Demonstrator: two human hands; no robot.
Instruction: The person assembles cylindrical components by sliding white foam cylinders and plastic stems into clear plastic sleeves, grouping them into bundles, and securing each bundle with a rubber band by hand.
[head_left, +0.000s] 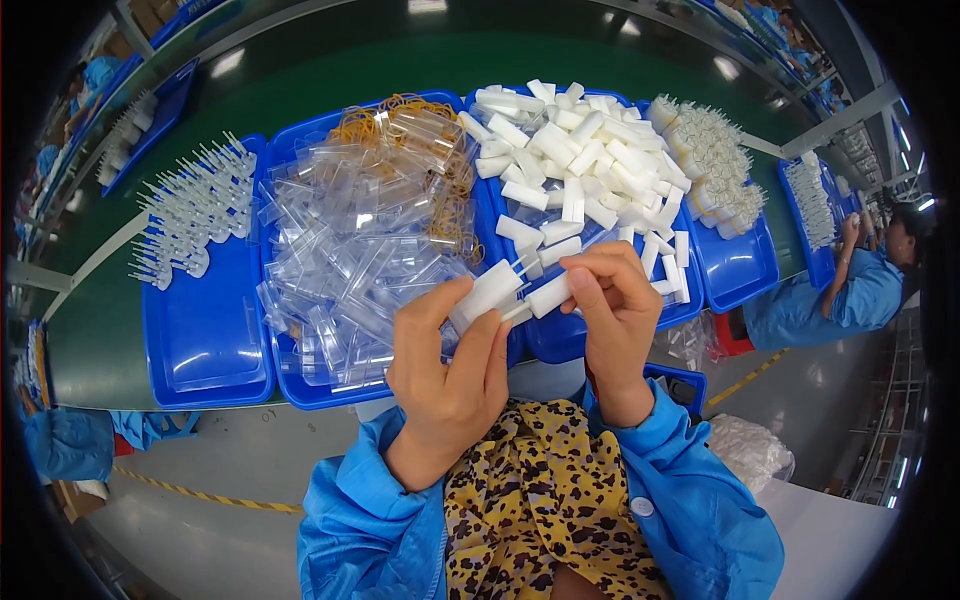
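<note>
My left hand (440, 360) is closed on a white plastic part with thin prongs (489, 290), its prongs pointing right. My right hand (615, 315) pinches a white block (548, 297) between thumb and fingers. The block's left end is close to the prongs; whether they touch I cannot tell. Both pieces are held above the gap between two blue trays. Beyond my right hand, a heap of similar white blocks (560, 145) fills one tray. Left of it, a blue tray (320, 398) holds clear plastic sleeves (340, 235) and tan rubber bands (405, 115).
At the left, pronged white parts (205, 205) stand in rows at a blue tray (210, 355). Bundled pronged parts (710, 165) lie in another tray (735, 270) at the right. The trays rest on a green bench (330, 60). A co-worker (840, 290) sits at the far right.
</note>
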